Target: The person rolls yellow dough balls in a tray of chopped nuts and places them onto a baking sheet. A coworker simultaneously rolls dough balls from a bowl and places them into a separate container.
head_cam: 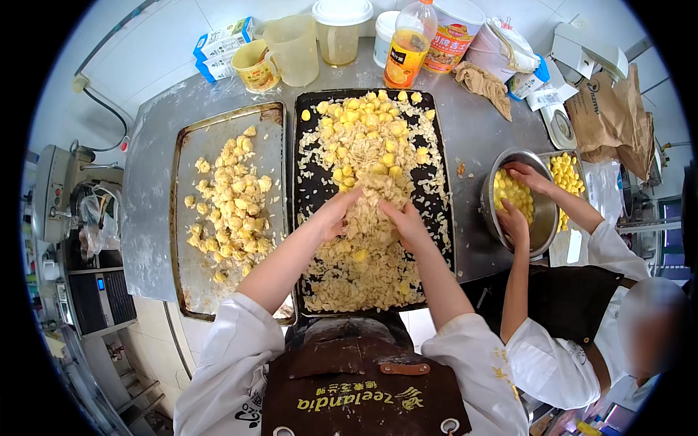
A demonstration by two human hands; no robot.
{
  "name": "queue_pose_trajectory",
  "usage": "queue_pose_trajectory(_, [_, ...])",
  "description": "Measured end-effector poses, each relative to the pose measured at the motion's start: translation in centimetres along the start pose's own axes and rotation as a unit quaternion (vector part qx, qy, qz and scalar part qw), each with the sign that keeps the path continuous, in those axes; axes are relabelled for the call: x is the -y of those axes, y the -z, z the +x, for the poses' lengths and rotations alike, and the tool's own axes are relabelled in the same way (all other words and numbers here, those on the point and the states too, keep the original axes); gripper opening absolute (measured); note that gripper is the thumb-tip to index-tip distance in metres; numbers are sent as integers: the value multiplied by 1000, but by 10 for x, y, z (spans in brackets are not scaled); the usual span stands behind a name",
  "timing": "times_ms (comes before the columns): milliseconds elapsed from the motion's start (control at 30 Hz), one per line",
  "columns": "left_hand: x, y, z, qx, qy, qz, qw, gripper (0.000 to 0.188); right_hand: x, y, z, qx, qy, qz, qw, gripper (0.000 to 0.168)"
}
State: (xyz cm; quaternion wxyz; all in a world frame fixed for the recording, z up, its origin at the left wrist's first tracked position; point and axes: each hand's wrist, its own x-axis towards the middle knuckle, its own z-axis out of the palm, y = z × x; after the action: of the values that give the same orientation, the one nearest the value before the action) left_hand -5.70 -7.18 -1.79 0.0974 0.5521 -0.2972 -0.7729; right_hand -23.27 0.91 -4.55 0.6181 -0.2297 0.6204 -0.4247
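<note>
My left hand (335, 215) and my right hand (406, 223) are cupped around a mound of sliced almonds (376, 201) over a black baking tray (428, 218). Fingers on both hands are partly buried in the flakes. Yellow dough balls (357, 114) lie among the almonds at the tray's far end, with a few near my hands. Loose flakes cover much of the tray's near end. To the left, a worn metal baking tray (191, 147) bears a heap of almond-coated balls (229, 201).
At right, a co-worker's hands (515, 218) are inside a steel bowl (537, 240) of yellow balls; more balls fill a tray (567, 169) beyond. Along the back stand a plastic jug (294, 49), a lidded tub (338, 43), an orange drink bottle (406, 57) and a kitchen scale (559, 128).
</note>
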Motion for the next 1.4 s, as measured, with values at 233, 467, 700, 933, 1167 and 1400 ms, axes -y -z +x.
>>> queue_pose_trajectory(233, [-12,33,-62,189,-152,224,944,63,53,33,-66,187,139,-210,950,54])
queue_pose_trajectory(467, [61,63,-9,-46,-124,441,888,70,-30,79,-79,-42,-56,-410,909,67])
queue_pose_trajectory(700, [45,1,-23,-43,-21,96,994,85,-25,-10,-55,-69,-31,-15,997,79])
queue_pose_trajectory(933, [15,23,-54,153,-146,235,949,73,36,22,-65,143,100,-203,964,68])
queue_pose_trajectory(1167, [29,56,-79,-42,-221,513,828,57,-1,84,-96,-59,35,-391,918,62])
queue_pose_trajectory(1400, [127,61,-59,-129,-113,329,929,74,-65,70,-121,-120,60,-381,915,46])
